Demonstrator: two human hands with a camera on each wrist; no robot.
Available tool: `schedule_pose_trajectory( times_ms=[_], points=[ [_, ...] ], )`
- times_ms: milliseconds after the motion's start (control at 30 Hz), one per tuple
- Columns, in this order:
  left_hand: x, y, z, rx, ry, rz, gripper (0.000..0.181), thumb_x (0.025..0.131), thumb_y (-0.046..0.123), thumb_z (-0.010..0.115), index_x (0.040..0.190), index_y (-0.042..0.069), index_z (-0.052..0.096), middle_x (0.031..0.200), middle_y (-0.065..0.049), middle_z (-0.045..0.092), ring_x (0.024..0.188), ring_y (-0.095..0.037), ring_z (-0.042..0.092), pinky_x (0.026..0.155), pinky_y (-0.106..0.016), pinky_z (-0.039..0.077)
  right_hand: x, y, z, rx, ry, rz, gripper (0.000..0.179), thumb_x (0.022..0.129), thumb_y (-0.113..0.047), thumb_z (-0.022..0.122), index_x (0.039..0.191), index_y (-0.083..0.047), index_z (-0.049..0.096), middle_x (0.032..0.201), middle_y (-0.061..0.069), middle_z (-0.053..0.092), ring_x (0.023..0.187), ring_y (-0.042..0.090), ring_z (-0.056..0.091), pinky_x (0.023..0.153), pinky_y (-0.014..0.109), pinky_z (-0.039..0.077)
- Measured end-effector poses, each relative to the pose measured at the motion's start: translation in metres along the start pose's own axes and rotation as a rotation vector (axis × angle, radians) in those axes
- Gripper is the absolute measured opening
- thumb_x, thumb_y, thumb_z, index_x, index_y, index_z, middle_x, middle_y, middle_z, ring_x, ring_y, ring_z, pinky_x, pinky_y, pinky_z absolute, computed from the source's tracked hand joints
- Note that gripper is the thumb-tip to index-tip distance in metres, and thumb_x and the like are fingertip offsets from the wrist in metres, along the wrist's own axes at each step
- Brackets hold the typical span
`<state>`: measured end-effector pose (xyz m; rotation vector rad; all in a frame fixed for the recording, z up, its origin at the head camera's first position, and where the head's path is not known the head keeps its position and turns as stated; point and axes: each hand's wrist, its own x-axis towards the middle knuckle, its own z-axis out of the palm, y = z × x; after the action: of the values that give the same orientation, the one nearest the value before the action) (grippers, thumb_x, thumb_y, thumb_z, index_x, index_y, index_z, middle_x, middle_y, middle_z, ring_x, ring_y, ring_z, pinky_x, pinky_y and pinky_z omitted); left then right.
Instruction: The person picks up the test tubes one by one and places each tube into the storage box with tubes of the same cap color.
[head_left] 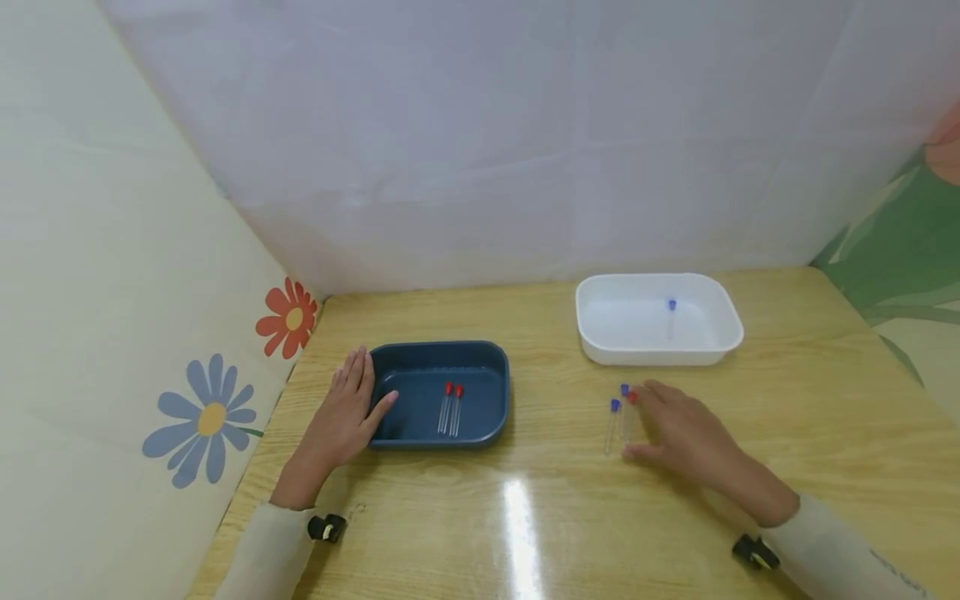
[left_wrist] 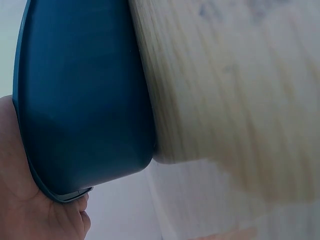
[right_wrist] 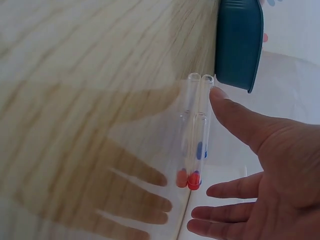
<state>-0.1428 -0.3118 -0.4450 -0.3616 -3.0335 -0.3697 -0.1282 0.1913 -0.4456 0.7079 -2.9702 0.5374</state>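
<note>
My left hand [head_left: 341, 421] rests at the left end of a dark blue tray [head_left: 501, 421], fingers straight along its outside and thumb over the rim. Inside that tray lie two clear tubes with red caps [head_left: 459, 392]. On the table, my right hand [head_left: 686, 433] spreads its thumb and fingers just right of several capped tubes. Of these, two have blue caps [head_left: 615, 406] and one has a red cap [head_left: 632, 397], partly covered by the hand. The right wrist view puts the red-capped tube [right_wrist: 194, 180] between thumb and fingers, with no visible grip on it.
A white tray [head_left: 660, 357] stands at the back right, with one blue-capped tube [head_left: 672, 306] in it. The wooden table [head_left: 420, 525] meets a pale wall behind. A flower-patterned wall [head_left: 210, 417] borders the left side.
</note>
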Motion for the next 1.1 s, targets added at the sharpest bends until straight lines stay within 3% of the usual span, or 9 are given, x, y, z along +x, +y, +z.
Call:
schedule_pose_trajectory(
  times_ms=[500,1100],
  points=[
    [0.0001,0.0010,-0.0010,0.009,-0.010,-0.008,0.086,0.107,0.052,0.041,0.158,-0.009,0.009,0.168,-0.024,0.002,0.155,-0.040,-0.001,0.124,-0.056,0.005,0.0033,0.0044,0.0051,0.001,-0.010,0.013,0.087,0.073,-0.047,0.089,0.137,0.000,0.055,0.129,0.021,0.059,0.110,0.041,0.061,0.092,0.058,0.051],
    [0.0005,0.0030,-0.0003,0.008,-0.013,-0.010,0.085,0.107,0.051,0.041,0.159,-0.008,0.008,0.168,-0.023,0.001,0.155,-0.039,-0.002,0.124,-0.056,0.005,0.0041,0.0053,0.0027,0.005,-0.060,0.041,0.090,0.075,-0.046,0.087,0.140,0.003,0.052,0.140,0.032,0.051,0.123,0.051,0.053,0.100,0.066,0.044]
  ],
)
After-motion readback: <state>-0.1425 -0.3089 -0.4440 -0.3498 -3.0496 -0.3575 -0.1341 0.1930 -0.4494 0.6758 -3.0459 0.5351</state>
